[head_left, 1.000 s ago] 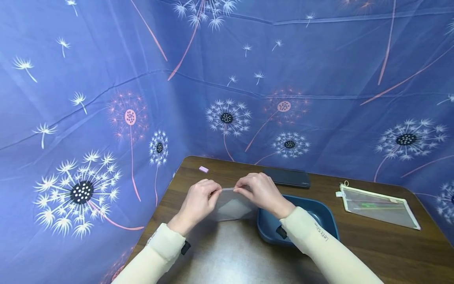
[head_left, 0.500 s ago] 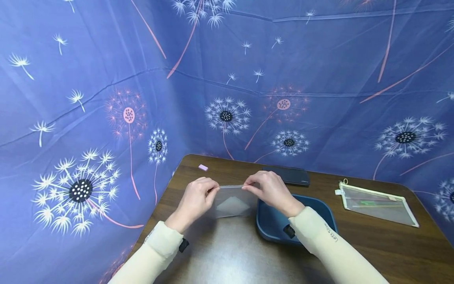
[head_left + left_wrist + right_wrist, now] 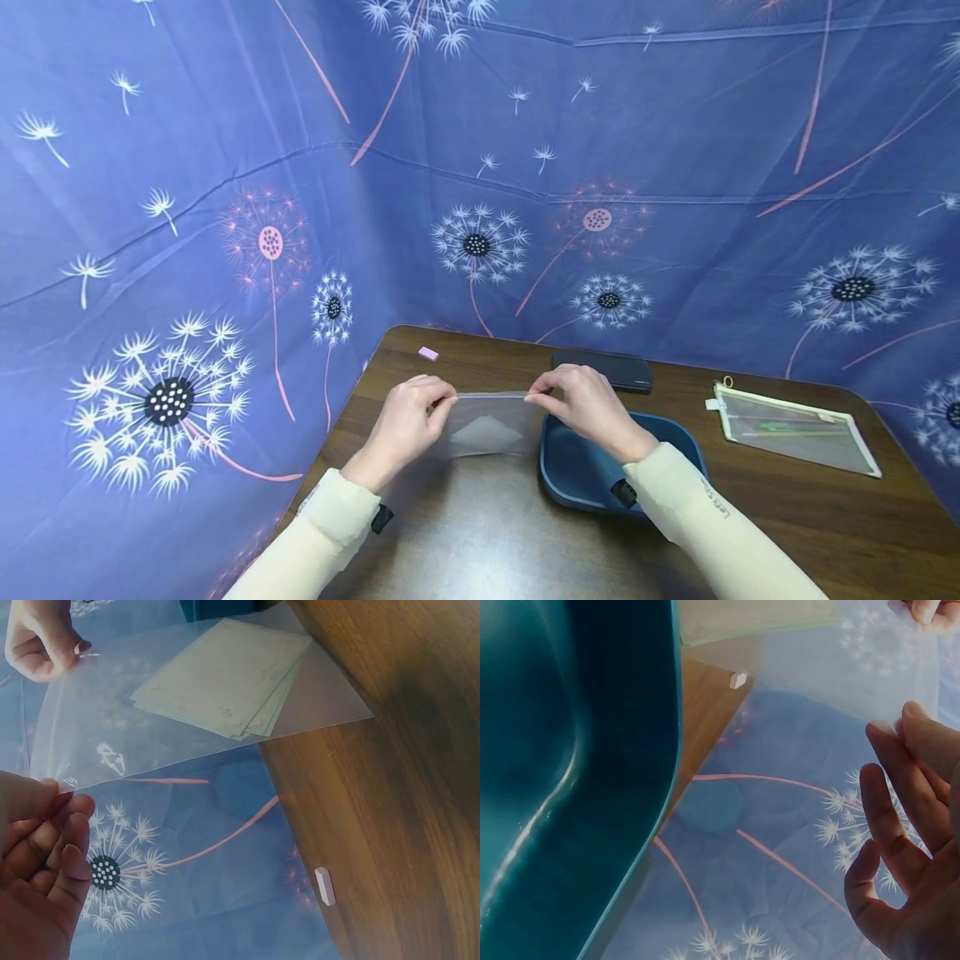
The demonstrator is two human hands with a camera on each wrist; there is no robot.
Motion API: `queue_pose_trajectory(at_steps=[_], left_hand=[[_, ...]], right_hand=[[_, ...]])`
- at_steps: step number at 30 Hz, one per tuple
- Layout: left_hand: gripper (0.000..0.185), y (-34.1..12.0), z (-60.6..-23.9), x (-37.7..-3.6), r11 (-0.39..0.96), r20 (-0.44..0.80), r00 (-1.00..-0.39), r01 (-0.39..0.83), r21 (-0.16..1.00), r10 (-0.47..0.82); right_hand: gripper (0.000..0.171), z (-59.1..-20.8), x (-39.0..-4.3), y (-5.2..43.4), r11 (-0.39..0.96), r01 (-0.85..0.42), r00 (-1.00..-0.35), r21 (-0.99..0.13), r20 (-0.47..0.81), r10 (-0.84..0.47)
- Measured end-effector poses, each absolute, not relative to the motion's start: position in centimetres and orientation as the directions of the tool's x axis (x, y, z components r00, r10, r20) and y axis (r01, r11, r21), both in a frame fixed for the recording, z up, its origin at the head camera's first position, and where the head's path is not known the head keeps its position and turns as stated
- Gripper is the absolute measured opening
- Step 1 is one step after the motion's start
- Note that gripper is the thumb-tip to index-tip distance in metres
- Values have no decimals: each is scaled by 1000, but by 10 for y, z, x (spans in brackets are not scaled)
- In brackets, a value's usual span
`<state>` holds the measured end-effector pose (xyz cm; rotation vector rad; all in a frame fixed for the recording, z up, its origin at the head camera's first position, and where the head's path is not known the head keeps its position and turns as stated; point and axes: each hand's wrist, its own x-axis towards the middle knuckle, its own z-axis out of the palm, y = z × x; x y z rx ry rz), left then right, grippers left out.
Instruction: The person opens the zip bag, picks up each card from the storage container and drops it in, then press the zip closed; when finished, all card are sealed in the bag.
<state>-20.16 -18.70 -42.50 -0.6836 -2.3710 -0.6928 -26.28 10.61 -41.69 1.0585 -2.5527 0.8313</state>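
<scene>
Bag: a clear plastic bag [image 3: 487,423] hangs between both hands above the near-left part of the table [image 3: 750,517], its top edge running left to right, pale cards [image 3: 225,675] inside.
Left hand [image 3: 405,423]: pinches the bag's top left corner.
Right hand [image 3: 588,404]: pinches the top right corner, over the blue tray [image 3: 592,483].
Nearer: neither; the hands sit level.

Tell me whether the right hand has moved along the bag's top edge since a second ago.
Yes. The right hand has slid rightward along the clear bag, away from the left hand; it now reaches farther over the blue tray, nearer the dark phone.
</scene>
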Motion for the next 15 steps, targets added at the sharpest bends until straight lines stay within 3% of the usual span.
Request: queue_pose_trajectory(at_steps=[7, 15], left_hand=[[9, -192, -423, -200, 729, 639, -713, 596, 335, 289], [7, -198, -419, -193, 724, 631, -724, 591, 357, 279]], right_hand=[[8, -413, -260, 106, 585, -693, -720, -420, 432, -543], [5, -410, -252, 105, 542, -727, -687, -421, 434, -584]])
